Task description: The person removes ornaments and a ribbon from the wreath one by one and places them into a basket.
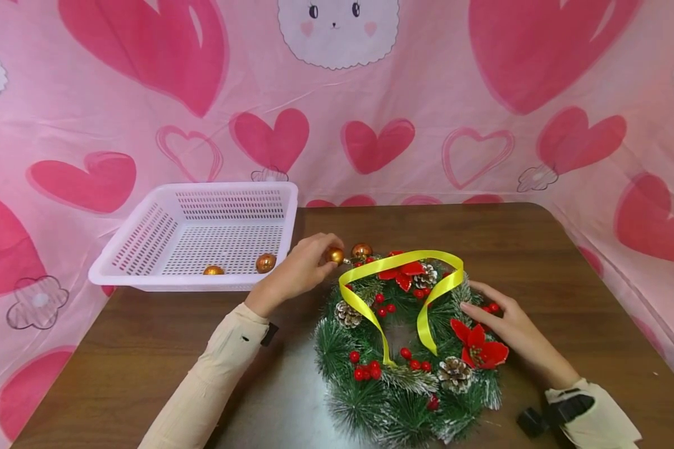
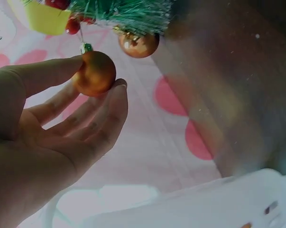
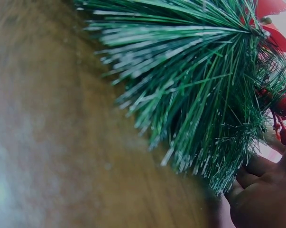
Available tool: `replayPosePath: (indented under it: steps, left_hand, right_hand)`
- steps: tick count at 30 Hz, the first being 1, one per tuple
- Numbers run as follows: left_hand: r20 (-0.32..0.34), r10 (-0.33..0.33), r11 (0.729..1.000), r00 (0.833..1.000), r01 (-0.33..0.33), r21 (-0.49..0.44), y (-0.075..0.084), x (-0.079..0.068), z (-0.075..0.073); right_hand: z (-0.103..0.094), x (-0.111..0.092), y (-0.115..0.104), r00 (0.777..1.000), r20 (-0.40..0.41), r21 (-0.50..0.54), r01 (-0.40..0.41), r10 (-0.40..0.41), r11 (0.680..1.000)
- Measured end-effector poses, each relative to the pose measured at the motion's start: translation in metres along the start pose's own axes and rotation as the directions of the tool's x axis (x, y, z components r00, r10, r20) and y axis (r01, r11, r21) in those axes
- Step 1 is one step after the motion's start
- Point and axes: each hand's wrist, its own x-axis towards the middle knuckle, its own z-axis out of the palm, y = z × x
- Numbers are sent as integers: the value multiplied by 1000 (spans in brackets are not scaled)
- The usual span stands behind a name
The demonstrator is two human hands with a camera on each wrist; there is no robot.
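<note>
Near the wreath's upper left edge, my left hand (image 1: 300, 268) pinches a small gold bauble (image 2: 95, 73) between thumb and fingertips. A thin loop on its cap leads up toward the wreath's greenery in the left wrist view. The green wreath (image 1: 348, 390) lies on the table with red berries, red flowers, frosted pine cones (image 1: 455, 373) and a yellow ribbon (image 1: 427, 254) draped across it. A shiny copper bauble (image 1: 362, 251) sits at its far edge. My right hand (image 1: 513, 330) holds the wreath's right side, thumb over the needles, berries beside it.
A white plastic basket (image 1: 193, 282) with slotted walls stands at the back left of the brown table (image 1: 118, 349). Inside it lie a gold bauble (image 1: 213, 270) and a copper one (image 1: 266, 262). A pink heart-patterned cloth (image 1: 326, 93) hangs behind the table.
</note>
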Motion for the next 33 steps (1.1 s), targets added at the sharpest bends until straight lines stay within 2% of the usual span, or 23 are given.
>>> replayPosePath:
  steps: [10, 19, 24, 33]
  left_hand:
    - [46, 34, 999, 998, -33, -10, 7, -2, -15]
    - [27, 90, 995, 996, -88, -48, 12, -4, -20]
    - [38, 95, 994, 995, -93, -57, 13, -4, -21]
    - [8, 76, 995, 997, -76, -70, 13, -4, -24]
  right_hand:
    - [1, -1, 0, 1000, 2, 25, 4, -4, 1000]
    - [1, -1, 0, 1000, 5, 37, 0, 0, 999]
    - [1, -1, 1, 1000, 4, 37, -6, 6, 999]
    - [1, -1, 1, 1000, 3, 48, -6, 6, 999]
